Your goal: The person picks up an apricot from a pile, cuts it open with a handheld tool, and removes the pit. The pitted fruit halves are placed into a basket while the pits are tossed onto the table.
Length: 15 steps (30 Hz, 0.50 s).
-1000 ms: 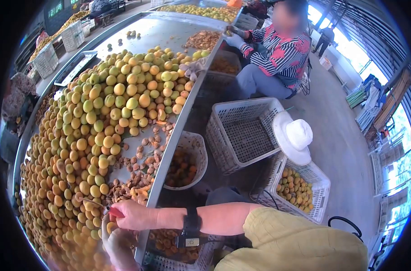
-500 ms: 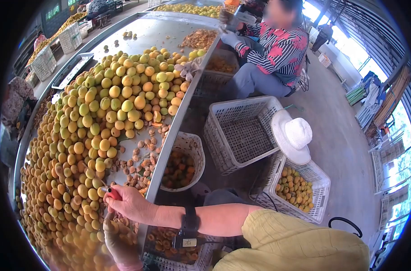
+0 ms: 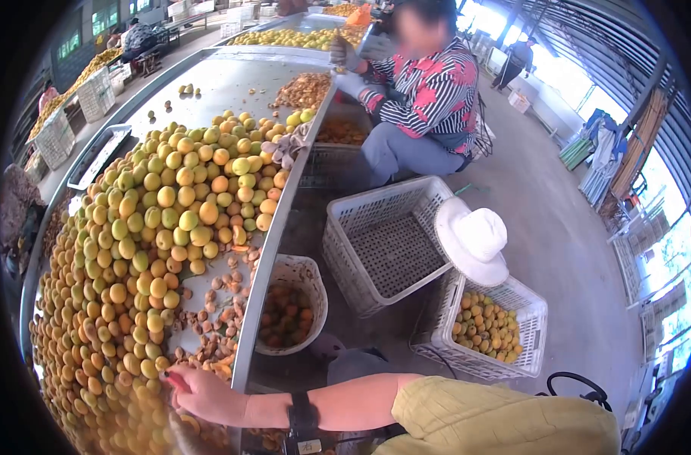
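Note:
My right hand (image 3: 213, 396) is closed around a small red-handled knife (image 3: 180, 381), its short tip pointing at the fruit. Just below it, my left hand (image 3: 185, 434), in a glove, shows only in part at the bottom edge; its fingers are blurred and I cannot see what they hold. Both hands are over the near edge of a big heap of yellow-orange and greenish apricots (image 3: 144, 235) on a metal table (image 3: 209, 72). Brown apricot pits (image 3: 218, 311) lie scattered beside the heap, near my right hand.
Along the table's raised edge (image 3: 273, 227) stand a bucket of fruit (image 3: 319, 318) and a grey crate (image 3: 345, 262). A white hat (image 3: 478, 235) rests against a crate of apricots (image 3: 531, 334). A gloved co-worker (image 3: 436, 98) sits farther along. A dark tray (image 3: 95, 163) lies at the far side.
The view has shifted, so the table and crates sit further left and the near ones lower. My right hand still grips the knife; my left hand shows less, lower down.

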Tool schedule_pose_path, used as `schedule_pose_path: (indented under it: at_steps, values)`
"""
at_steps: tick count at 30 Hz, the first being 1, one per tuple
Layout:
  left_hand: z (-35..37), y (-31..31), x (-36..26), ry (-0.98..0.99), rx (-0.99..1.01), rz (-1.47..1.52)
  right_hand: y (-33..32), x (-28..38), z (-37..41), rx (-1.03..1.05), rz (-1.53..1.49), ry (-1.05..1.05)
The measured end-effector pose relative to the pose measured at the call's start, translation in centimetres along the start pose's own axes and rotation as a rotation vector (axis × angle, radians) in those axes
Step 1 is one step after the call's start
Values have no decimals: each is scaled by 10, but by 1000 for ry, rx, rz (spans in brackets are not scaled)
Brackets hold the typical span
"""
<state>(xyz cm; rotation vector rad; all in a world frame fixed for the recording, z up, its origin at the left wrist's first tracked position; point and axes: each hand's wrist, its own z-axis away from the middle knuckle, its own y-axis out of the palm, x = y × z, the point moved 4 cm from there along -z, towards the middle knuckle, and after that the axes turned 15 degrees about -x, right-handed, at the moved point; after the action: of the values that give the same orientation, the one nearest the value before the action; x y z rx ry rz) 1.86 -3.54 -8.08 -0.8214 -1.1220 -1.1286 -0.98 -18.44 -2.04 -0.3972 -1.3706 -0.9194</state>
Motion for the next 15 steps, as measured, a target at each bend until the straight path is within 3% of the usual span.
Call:
schedule_pose_path:
  at_steps: [4,5,11,15]
  values:
    - [-5,-6,10,4,48,71,-3,-1,-1,58,-93,-14]
    - [-3,3,-3,10,53,-31,-5,0,-2,50,-93,-13]
    - [-4,12,-17,141,132,-118,-11,16,1,103,79,-175]
    - [-7,5,1,152,84,-184,-13,26,5,160,121,-122]
